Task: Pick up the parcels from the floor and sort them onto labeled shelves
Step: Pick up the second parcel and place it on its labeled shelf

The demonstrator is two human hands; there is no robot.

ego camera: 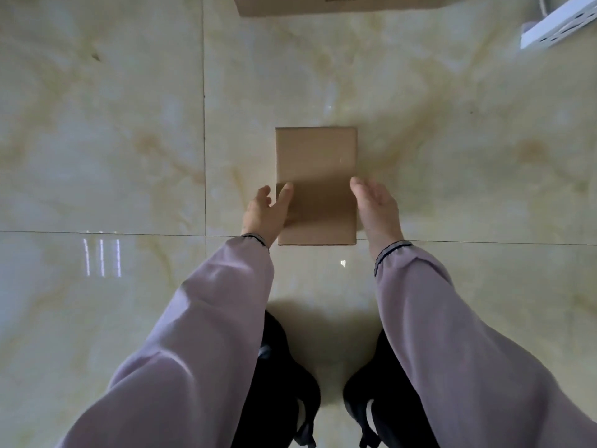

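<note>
- Head view, looking straight down: a plain brown cardboard parcel (316, 185) lies flat on the glossy, cream, marble-patterned floor (106, 140), its near edge just over a tile joint.
- Left hand (266, 211): spread and unclenched at the parcel's near-left edge, thumb lying over the top face, other fingers down beside the left side. It appears to touch the cardboard, though a firm grip cannot be confirmed from above.
- Right hand (376, 208): flat and unclenched, fingers together, held edge-on just beside the parcel's right side; whether it touches the box cannot be told.
- Both forearms wear pale mauve sleeves (200, 334) with dark-trimmed cuffs, reaching down from the lower corners of the picture.
- Two dark shoes (281, 383) stand on the floor between the sleeves, near the bottom edge, with a soft shadow between them and the parcel.
- A second cardboard box (339, 4) is cut off by the top edge, well apart from the parcel.
- A white power strip (559, 24) lies at the upper right corner, partly out of frame.
</note>
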